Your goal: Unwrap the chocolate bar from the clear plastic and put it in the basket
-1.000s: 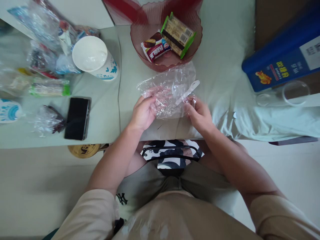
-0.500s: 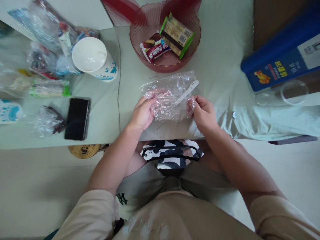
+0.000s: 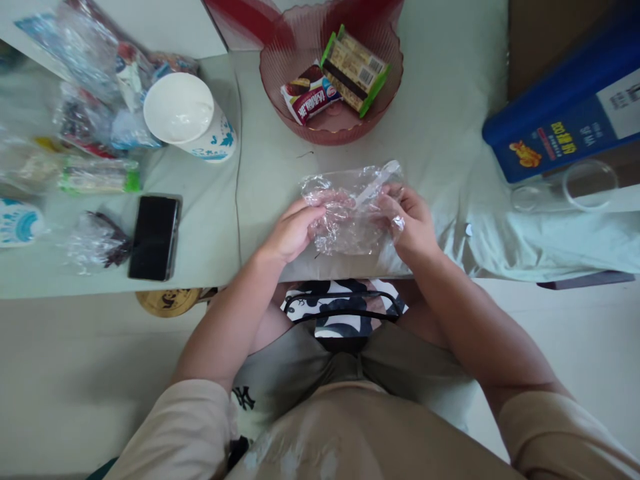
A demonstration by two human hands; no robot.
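Observation:
Between my hands, just above the front part of the table, is a crumpled clear plastic bag [image 3: 350, 230]. My left hand [image 3: 296, 229] grips its left side, some fingers showing through the film. On the other side my right hand [image 3: 410, 223] pinches the bag's right edge. A white plastic strip [image 3: 377, 183], with a slot near its upper end, lies slanted at the bag's upper right, close to my right fingers. Whether it is inside the bag or on it I cannot tell. Beyond the bag stands a pink ribbed bowl [image 3: 280, 120] with wrapped snacks [image 3: 355, 70] in it.
On the left are a white paper cup [image 3: 217, 137], a black phone [image 3: 155, 237], a crumpled wrapper [image 3: 97, 243] and a pile of plastic packaging [image 3: 90, 60]. A blue box [image 3: 550, 127] and a clear plastic cup [image 3: 590, 185] lie on the right. The table's front edge runs before my lap.
Both hands have shifted slightly right with the bag, and its upper left part has folded inward. The right fingers have closed further over its edge. The white strip has moved a little too.

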